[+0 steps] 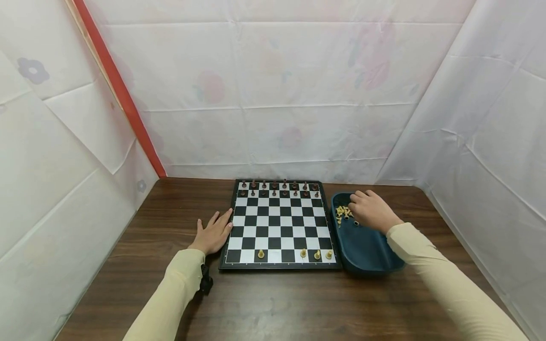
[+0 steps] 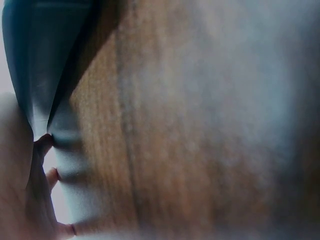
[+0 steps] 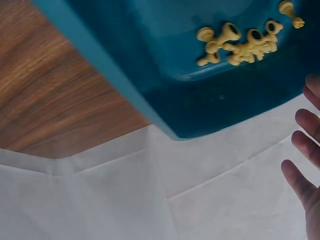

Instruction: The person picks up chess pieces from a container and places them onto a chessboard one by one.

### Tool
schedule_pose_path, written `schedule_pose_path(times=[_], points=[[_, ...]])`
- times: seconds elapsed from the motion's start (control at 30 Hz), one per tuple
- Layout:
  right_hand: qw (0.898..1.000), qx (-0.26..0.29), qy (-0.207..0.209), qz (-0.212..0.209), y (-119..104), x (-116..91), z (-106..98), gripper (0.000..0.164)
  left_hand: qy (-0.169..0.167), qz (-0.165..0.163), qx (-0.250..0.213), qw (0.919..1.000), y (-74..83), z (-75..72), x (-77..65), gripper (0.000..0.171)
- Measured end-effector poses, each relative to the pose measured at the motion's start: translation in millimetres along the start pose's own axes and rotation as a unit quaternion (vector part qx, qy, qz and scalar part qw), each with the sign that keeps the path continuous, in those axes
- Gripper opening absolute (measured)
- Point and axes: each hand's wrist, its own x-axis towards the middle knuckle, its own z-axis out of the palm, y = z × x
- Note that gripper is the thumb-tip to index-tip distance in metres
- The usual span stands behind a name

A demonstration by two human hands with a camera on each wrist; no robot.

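My left hand (image 1: 212,233) lies spread with its fingertips on the left rim of a black-and-white chessboard (image 1: 274,230). Several pale yellow chess pieces (image 1: 303,253) stand on the near row, one of them toward the left. Dark reddish-brown chess pieces (image 1: 274,193) fill the two far rows. Over the far end of a blue tray (image 1: 370,251) hovers my right hand (image 1: 371,209). Its loosely bent fingers (image 3: 307,146) show apart in the right wrist view, with no piece visible between them. Loose yellow pieces (image 3: 252,47) lie in a pile inside the tray, close to that hand.
The tray stands right beside the board on a brown wooden table (image 1: 273,303). White sheeting (image 1: 273,94) rises behind and on both sides, with a red strip (image 1: 123,94) at the back left corner. A small black object (image 1: 206,279) sits at my left wrist.
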Motion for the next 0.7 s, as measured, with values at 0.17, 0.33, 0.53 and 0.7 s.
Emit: schedule_pose_path(times=[0.17, 0.33, 0.53, 0.7], points=[[0.999, 0.007, -0.031, 0.02, 5, -6, 6, 0.013, -0.002, -0.004, -0.001, 1.0, 1.0, -1.2, 0.5, 0.055], [0.996, 0.018, -0.073, 0.046, 8, -10, 12, 0.014, 0.0, -0.003, 0.001, 1.0, 0.0, 0.1, 0.4, 0.055], [0.993, 0.025, -0.095, 0.062, 13, -15, 25, 0.012, 0.0, -0.002, -0.001, 1.0, -1.4, 1.7, 0.6, 0.056], [0.99, 0.037, -0.117, 0.076, 17, -20, 33, 0.011, 0.001, -0.005, 0.001, 1.0, -0.6, 1.3, 1.3, 0.056]])
